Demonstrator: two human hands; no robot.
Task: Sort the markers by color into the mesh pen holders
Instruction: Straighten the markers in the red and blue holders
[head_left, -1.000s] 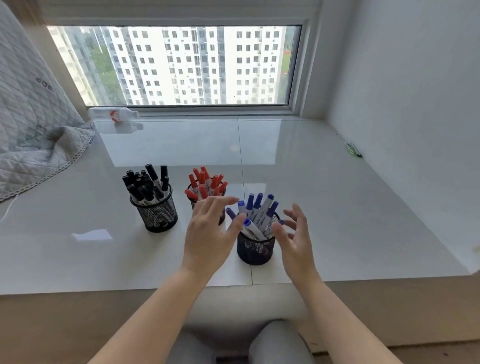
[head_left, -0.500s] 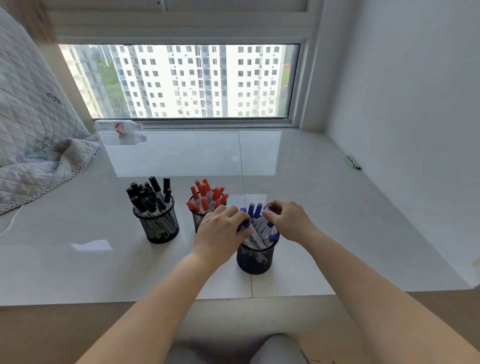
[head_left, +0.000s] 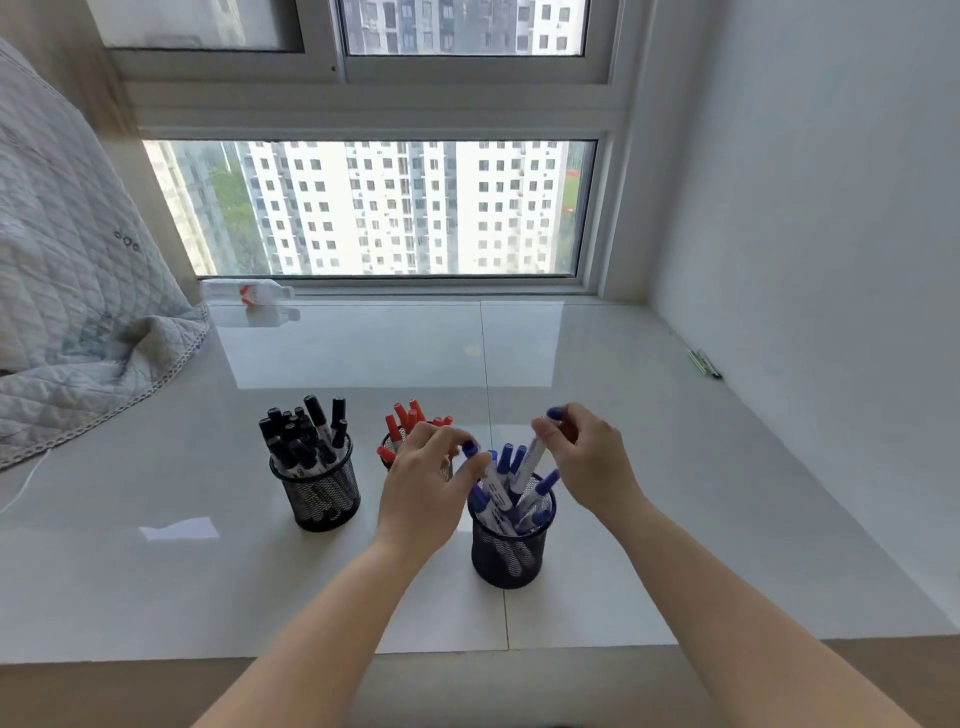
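Both hands (head_left: 426, 483) now gripping blue markers (head_left: 532, 460).

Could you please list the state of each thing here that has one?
Left hand: pinching a blue marker.
Right hand: pinching another blue marker.
Near holder: upright, blue markers.
Left holder: upright, black markers.
Middle holder: red markers.
Bottle: lying down.

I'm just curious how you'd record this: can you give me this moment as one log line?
left hand: pinching a blue marker | right hand: pinching another blue marker | both over blue holder | black, red holders: untouched
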